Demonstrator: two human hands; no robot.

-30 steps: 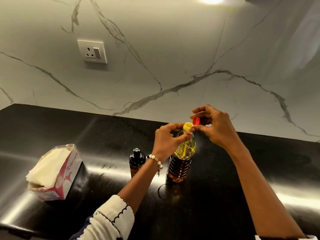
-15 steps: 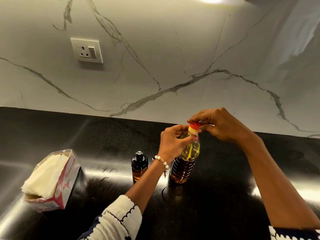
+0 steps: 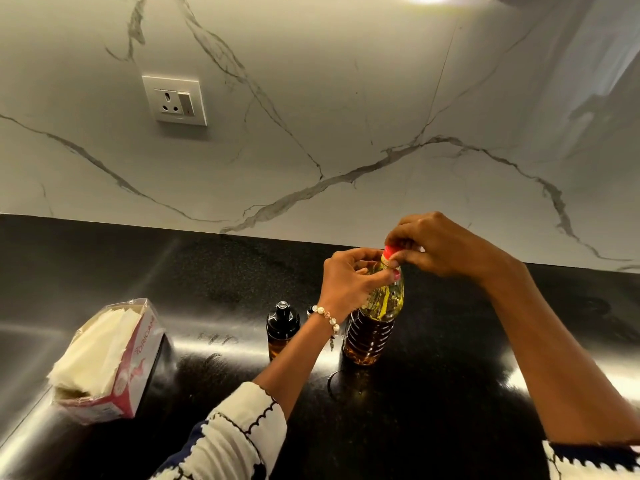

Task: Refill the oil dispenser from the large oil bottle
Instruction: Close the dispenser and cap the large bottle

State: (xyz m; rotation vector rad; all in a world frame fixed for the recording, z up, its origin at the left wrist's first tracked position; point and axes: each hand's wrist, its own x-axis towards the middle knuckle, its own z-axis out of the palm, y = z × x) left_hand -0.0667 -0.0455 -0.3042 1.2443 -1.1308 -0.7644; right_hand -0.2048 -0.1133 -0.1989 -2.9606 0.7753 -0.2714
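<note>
Large oil bottle (image 3: 372, 327) upright on black desk (image 3: 467, 358), amber oil in its ribbed lower part. Oil dispenser (image 3: 282, 329) just left, black pump top on, amber inside. Left hand (image 3: 349, 282) grip holds the bottle's neck; right hand (image 3: 440, 247) grip pinches the red cap (image 3: 390, 251), now seated on the bottle, off a second ago.

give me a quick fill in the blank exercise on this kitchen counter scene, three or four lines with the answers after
1. The right hand pinches the ____ cap on the large oil bottle.
2. The left hand grips the bottle near its ____.
3. The oil dispenser stands on the counter to the ____ of the large bottle.
4. The tissue box lies on the counter below a wall ____.

Missing words: red; neck; left; socket
</note>
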